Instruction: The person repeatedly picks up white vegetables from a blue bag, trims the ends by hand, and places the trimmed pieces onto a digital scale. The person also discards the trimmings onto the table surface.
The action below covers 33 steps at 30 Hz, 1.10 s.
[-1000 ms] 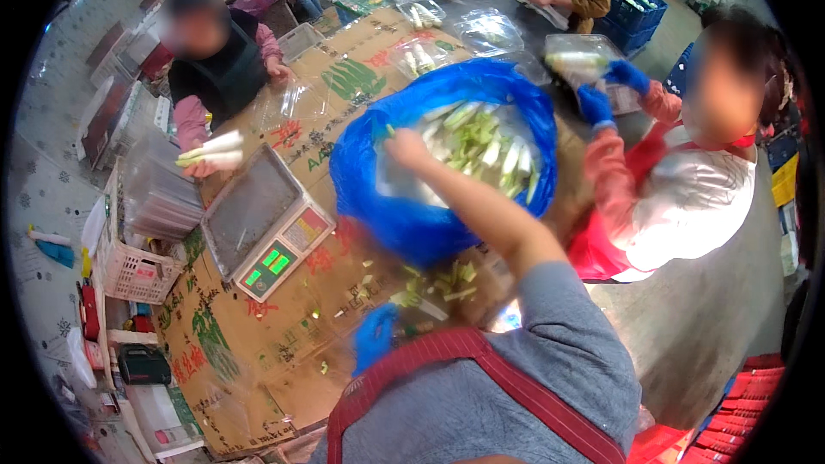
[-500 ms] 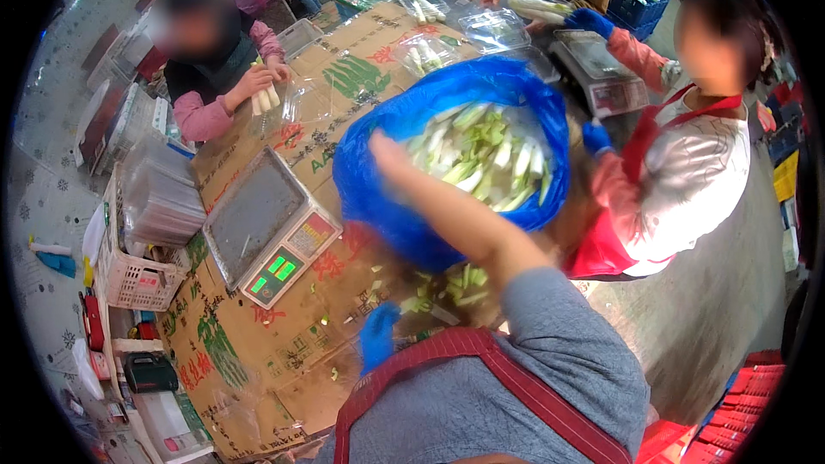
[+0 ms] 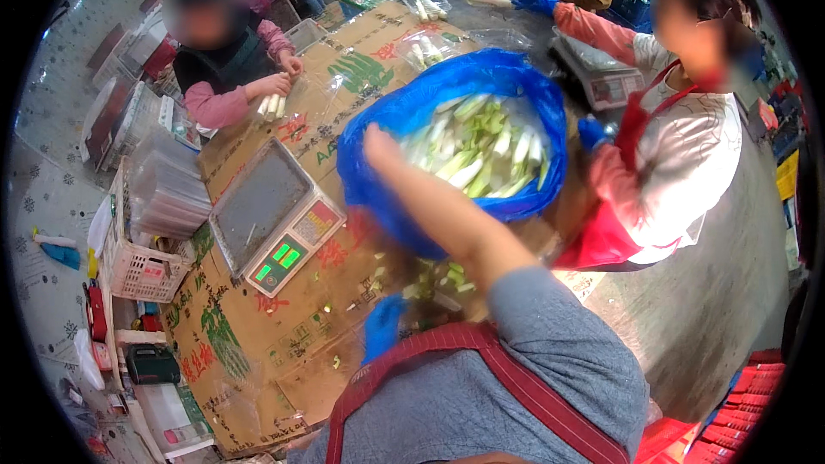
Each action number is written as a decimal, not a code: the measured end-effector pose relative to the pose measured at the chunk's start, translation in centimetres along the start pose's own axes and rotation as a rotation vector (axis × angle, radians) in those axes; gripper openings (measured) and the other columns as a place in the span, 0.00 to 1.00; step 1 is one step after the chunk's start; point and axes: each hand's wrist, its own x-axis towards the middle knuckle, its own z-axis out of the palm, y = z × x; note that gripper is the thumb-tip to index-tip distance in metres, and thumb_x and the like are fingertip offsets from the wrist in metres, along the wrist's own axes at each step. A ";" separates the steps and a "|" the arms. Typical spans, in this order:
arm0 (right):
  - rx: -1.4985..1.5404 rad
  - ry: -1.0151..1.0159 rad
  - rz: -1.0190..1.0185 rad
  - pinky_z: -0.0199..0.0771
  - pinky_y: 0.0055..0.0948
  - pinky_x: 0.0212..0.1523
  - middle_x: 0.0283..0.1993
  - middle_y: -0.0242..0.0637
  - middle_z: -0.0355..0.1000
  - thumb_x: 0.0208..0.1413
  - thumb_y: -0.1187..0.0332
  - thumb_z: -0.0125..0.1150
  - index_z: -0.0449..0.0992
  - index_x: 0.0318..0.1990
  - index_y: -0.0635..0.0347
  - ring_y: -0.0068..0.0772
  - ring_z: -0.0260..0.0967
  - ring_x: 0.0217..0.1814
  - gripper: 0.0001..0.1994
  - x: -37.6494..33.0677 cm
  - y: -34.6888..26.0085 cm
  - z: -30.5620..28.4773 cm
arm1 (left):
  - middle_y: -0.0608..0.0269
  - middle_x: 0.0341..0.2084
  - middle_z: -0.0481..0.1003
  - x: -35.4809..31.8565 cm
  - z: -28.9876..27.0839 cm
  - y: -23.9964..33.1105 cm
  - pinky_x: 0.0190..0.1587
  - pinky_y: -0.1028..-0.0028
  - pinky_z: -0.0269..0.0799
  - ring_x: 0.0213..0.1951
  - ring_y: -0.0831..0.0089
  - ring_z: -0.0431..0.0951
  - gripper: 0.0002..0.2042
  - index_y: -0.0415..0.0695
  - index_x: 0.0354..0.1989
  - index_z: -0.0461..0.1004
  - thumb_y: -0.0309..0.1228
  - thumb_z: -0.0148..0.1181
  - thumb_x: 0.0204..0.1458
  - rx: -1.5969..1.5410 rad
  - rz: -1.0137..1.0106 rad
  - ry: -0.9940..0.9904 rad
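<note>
A large blue plastic bag (image 3: 348, 155) stands open on the cardboard, holding many white stalks with pale green tops (image 3: 485, 142). Across it reaches my bare right arm. My right hand (image 3: 380, 148) is over the bag's left inner side, blurred, its fingers not clear. Close to my apron, my left hand (image 3: 384, 326) in a blue glove is low over the table; its fingers do not show well enough to tell what they hold. Beside it lie short cut green pieces (image 3: 430, 282). A digital scale (image 3: 262, 206) with a lit green display sits to the left, its pan bearing only a small scrap.
Flattened cardboard (image 3: 318, 352) covers the table. At left is a white basket (image 3: 150, 271) beside stacked clear plastic trays (image 3: 168, 189). One person at far left handles white stalks (image 3: 272, 106); another in a red apron stands right, near a second scale (image 3: 601, 82).
My right hand stays over the bag's left side, shifted slightly. The person at right has drawn their gloved hand leftward near the packs, and the far-left person's hands have moved a little.
</note>
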 end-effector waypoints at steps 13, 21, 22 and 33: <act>0.819 0.134 -0.056 0.70 0.29 0.31 0.31 0.37 0.70 0.49 0.74 0.60 0.67 0.46 0.59 0.29 0.69 0.32 0.15 -4.9 2.3 -14.3 | 0.56 0.45 0.77 -1.4 -2.3 1.9 0.54 0.68 0.71 0.48 0.67 0.77 0.13 0.35 0.54 0.71 0.27 0.49 0.64 -0.116 0.048 0.099; 1.010 0.008 -0.408 0.70 0.26 0.35 0.34 0.31 0.68 0.54 0.74 0.56 0.67 0.48 0.54 0.24 0.67 0.36 0.14 -16.5 -8.5 -23.5 | 0.56 0.49 0.75 0.0 -3.6 10.4 0.54 0.66 0.72 0.50 0.67 0.76 0.17 0.38 0.57 0.70 0.29 0.53 0.61 -0.064 0.214 0.314; 0.918 -0.068 -0.459 0.70 0.25 0.36 0.34 0.30 0.67 0.54 0.74 0.56 0.67 0.48 0.53 0.22 0.67 0.37 0.14 -17.7 -8.3 -23.1 | 0.56 0.53 0.72 1.3 -3.1 13.5 0.56 0.65 0.71 0.53 0.66 0.74 0.21 0.39 0.61 0.66 0.30 0.56 0.59 0.031 0.376 0.258; 0.367 -0.193 -0.893 0.70 0.37 0.54 0.49 0.48 0.68 0.50 0.66 0.68 0.66 0.57 0.59 0.41 0.67 0.55 0.26 -22.2 -7.0 -10.1 | 0.60 0.45 0.72 5.5 -3.6 9.3 0.44 0.70 0.77 0.43 0.70 0.76 0.26 0.42 0.59 0.62 0.28 0.64 0.51 -0.338 0.099 0.297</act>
